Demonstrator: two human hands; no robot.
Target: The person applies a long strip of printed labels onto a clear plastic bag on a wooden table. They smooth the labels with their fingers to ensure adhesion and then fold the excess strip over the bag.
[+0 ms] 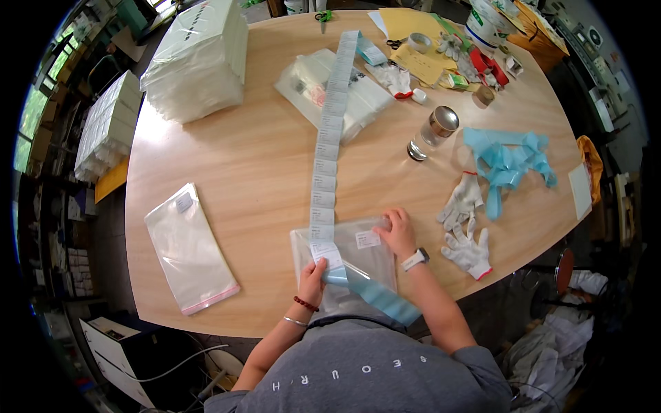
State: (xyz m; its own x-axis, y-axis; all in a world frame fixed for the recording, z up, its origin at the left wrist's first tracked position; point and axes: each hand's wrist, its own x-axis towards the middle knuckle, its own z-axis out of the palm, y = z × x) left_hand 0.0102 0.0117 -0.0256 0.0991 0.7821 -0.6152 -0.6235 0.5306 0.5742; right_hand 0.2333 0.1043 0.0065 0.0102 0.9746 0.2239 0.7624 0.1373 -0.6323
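Note:
A clear plastic bag (pixel 372 265) lies in front of me at the near side of the table, with a white label (pixel 368 239) on its upper right part. My right hand (pixel 398 234) rests on the bag's right edge beside that label, its fingers bent over the film; their tips are partly hidden. Between thumb and fingers, my left hand (pixel 313 281) pinches a long strip of labels (pixel 325 172) above the bag's left side. The strip runs away across the table, and its bare blue backing (pixel 379 297) trails to the lower right over the bag.
Left of me lies a flat stack of clear bags (pixel 189 251) with a label on top. A tall bag stack (pixel 200 62) stands far left. Packed bags (pixel 344 96) lie under the strip. To the right are a glass bottle (pixel 432 134), crumpled blue backing (pixel 509 162) and white gloves (pixel 468 248).

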